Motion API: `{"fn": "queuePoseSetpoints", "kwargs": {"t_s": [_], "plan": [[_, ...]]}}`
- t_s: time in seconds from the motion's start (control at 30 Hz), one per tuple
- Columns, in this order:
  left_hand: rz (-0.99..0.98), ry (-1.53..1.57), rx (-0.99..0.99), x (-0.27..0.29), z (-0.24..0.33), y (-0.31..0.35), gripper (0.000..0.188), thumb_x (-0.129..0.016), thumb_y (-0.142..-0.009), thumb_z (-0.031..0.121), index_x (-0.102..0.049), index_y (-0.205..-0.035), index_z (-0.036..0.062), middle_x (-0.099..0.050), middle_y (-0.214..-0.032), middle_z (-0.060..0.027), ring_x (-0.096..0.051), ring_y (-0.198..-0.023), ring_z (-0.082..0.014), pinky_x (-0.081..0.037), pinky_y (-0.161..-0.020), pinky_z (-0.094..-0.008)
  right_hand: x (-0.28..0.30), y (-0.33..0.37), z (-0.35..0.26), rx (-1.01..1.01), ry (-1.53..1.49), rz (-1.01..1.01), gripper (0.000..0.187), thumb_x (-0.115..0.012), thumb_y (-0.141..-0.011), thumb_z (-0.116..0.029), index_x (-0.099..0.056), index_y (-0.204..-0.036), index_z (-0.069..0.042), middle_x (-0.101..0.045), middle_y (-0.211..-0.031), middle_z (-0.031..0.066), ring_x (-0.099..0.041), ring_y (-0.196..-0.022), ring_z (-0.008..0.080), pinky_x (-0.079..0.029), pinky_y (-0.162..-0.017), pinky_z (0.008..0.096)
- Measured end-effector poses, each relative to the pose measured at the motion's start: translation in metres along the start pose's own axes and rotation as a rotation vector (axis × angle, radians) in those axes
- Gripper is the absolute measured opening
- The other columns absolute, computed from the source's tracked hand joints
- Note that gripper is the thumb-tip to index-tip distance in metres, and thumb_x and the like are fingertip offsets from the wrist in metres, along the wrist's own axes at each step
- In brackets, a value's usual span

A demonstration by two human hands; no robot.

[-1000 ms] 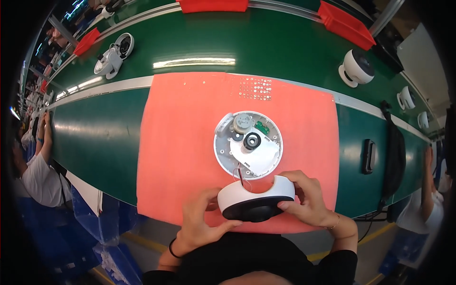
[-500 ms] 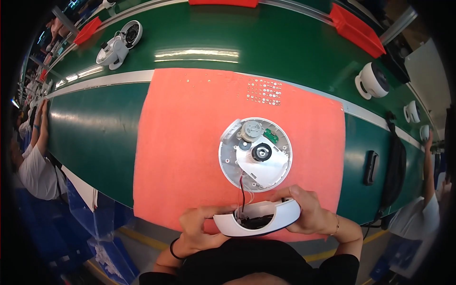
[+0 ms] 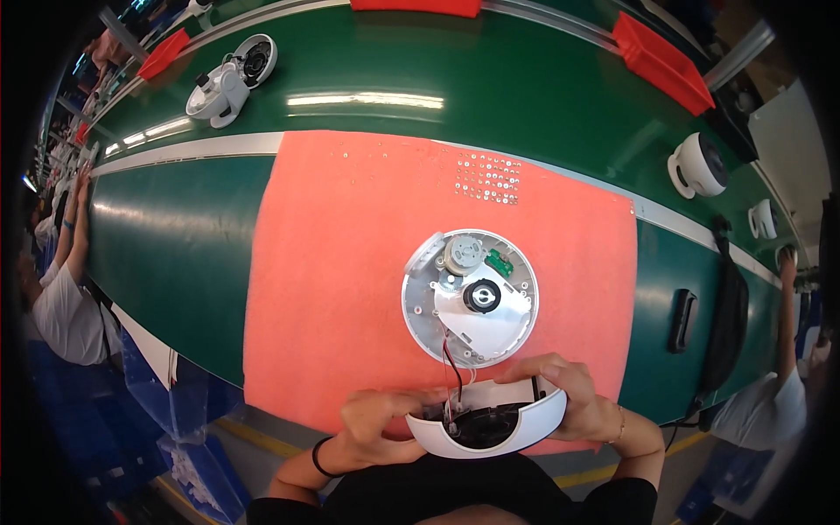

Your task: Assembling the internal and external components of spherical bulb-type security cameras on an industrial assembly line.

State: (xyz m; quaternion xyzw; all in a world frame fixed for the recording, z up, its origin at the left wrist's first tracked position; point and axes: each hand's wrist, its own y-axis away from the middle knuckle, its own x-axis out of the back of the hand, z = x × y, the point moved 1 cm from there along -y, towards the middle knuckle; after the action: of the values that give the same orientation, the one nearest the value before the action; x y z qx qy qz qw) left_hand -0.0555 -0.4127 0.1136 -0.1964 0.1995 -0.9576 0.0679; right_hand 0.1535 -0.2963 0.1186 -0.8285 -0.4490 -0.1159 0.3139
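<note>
Between my hands, close to my body, is a white rounded plastic housing (image 3: 472, 442) with a semicircular cutout and dark parts inside. My left hand (image 3: 374, 426) grips its left end, and my right hand (image 3: 573, 398) is wrapped round its right end. Thin red, black and white wires (image 3: 456, 367) run from it to a round white base (image 3: 409, 315) lying on the orange mat (image 3: 324, 289). Inside the base sit a silver motor (image 3: 465, 254), a small green circuit board (image 3: 500, 262) and a black ring-shaped part (image 3: 482, 296) on a white plate.
Rows of small screws (image 3: 488, 179) lie at the mat's far edge. On the green conveyor belt, an opened white camera-like unit (image 3: 223, 94) stands far left and another white unit (image 3: 697, 166) right. A black tool (image 3: 683, 321) rests right of the mat. People work on both sides.
The housing has shifted slightly right and tipped, so more of its dark inside shows. Both hands keep hold of it. The units on the belt appear slightly displaced in view.
</note>
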Motion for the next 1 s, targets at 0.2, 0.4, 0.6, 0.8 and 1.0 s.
{"fn": "queuePoseSetpoints", "kwargs": {"t_s": [0.2,0.4,0.6,0.8,1.0], "plan": [[-0.172,0.056,0.114,0.026,0.011,-0.026,0.047,-0.078,-0.066,0.015,-0.057,-0.104,-0.0040,-0.066,-0.095,-0.0170,-0.066,-0.084,-0.0271,-0.053,-0.069,-0.0320,0.021,-0.018,-0.014,-0.441,-0.335,-0.079,0.085,-0.077,-0.067,-0.009,-0.024,-0.133,-0.003,-0.047,-0.121,0.0165,-0.054,-0.106,0.0281,-0.046,-0.088,0.0344],[0.110,0.334,0.450,0.010,-0.033,-0.051,0.068,-0.067,-0.075,0.013,-0.032,-0.132,0.0008,-0.031,-0.137,-0.0200,-0.026,-0.132,-0.0320,-0.036,-0.098,-0.0412,0.042,-0.054,-0.001,-0.806,-0.967,0.138,0.086,-0.076,-0.067,-0.009,-0.025,-0.136,-0.002,-0.041,-0.130,0.0115,-0.037,-0.125,0.0206,-0.029,-0.104,0.0356],[-0.026,0.549,0.502,-0.003,-0.039,-0.057,0.081,-0.063,-0.071,0.004,-0.017,-0.139,0.0049,-0.027,-0.138,-0.0156,-0.026,-0.131,-0.0270,-0.022,-0.108,-0.0396,0.046,-0.051,0.003,-0.942,-1.035,0.151,0.081,-0.073,-0.069,-0.012,-0.028,-0.135,0.000,-0.042,-0.129,0.0121,-0.037,-0.125,0.0198,-0.029,-0.104,0.0330],[-0.425,0.476,0.483,0.024,-0.036,-0.048,0.073,-0.061,-0.071,0.005,-0.029,-0.136,0.0046,-0.029,-0.140,-0.0171,-0.027,-0.131,-0.0285,-0.025,-0.107,-0.0391,0.050,-0.031,-0.025,-0.622,-0.364,-0.064,0.094,-0.086,-0.051,-0.005,-0.034,-0.129,-0.004,-0.049,-0.117,0.0103,-0.047,-0.112,0.0206,-0.038,-0.094,0.0337],[-0.114,0.872,0.674,0.021,-0.017,-0.012,0.056,-0.061,-0.075,0.009,-0.038,-0.126,0.0027,-0.028,-0.140,-0.0201,-0.031,-0.130,-0.0293,-0.038,-0.097,-0.0386,0.038,-0.022,-0.035,-0.581,-0.155,-0.242,0.086,-0.086,-0.058,-0.015,-0.032,-0.124,-0.004,-0.043,-0.117,0.0132,-0.046,-0.109,0.0238,-0.039,-0.091,0.0346]]}}
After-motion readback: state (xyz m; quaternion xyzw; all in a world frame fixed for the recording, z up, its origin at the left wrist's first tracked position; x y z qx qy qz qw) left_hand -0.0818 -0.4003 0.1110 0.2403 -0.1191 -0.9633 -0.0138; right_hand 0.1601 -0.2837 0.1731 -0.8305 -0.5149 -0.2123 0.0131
